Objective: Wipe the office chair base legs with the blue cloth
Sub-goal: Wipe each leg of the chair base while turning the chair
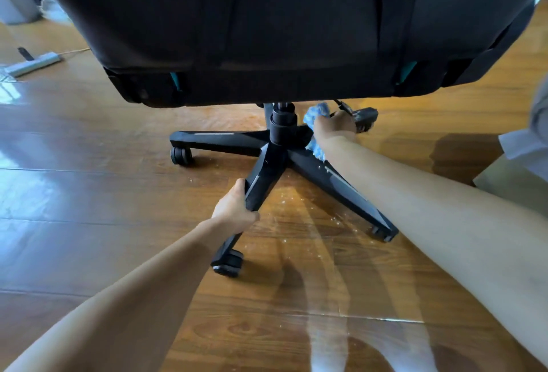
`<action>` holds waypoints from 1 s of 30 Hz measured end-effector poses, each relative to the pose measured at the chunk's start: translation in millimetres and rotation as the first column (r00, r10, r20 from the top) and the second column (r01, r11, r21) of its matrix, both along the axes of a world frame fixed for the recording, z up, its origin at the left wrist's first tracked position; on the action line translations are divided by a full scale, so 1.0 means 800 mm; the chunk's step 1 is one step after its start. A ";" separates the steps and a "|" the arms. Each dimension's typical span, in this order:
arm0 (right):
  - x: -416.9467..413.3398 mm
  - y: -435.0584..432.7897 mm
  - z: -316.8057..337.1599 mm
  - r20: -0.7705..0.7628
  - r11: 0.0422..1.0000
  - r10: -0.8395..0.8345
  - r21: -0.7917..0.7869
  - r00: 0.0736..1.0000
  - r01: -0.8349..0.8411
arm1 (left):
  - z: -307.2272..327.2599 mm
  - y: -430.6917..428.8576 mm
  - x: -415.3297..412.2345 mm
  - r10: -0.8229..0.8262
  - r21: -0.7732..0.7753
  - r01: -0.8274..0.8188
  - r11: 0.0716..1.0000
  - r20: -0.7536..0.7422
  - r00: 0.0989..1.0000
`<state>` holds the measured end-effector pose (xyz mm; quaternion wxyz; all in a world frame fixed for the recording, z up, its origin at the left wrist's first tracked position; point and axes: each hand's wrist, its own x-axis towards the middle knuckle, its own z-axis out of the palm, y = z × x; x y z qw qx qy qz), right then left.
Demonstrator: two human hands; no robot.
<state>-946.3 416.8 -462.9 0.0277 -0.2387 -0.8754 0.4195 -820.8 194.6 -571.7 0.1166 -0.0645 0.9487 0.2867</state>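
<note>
The soft, limp blue cloth (315, 118), bunched in the closed right hand (336, 124) beside the centre column (282, 124), is judged easily pressed onto stiff legs; the left hand (237, 207) is clasped around the nearest leg (258, 182).

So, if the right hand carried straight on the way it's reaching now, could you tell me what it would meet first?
Probably the far leg's caster, which sits right past the right hand holding the blue cloth beside the central column. Depth is hard to judge; the knuckles may already touch it.
</note>
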 end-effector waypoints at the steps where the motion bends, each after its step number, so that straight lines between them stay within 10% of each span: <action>1: 0.001 -0.006 0.000 0.035 0.999 0.027 0.031 0.999 -0.028 | 0.003 -0.001 -0.005 -0.005 -0.012 0.005 1.000 0.023 1.000; 13: 0.015 0.012 -0.014 0.445 0.862 0.366 0.168 0.817 -0.478 | -0.001 0.003 -0.020 0.012 -0.019 -0.010 1.000 0.081 0.997; 30: 0.011 0.042 -0.050 0.408 0.800 0.243 0.429 0.880 -0.420 | 0.020 0.011 -0.073 -0.020 -0.170 0.036 0.985 0.097 0.995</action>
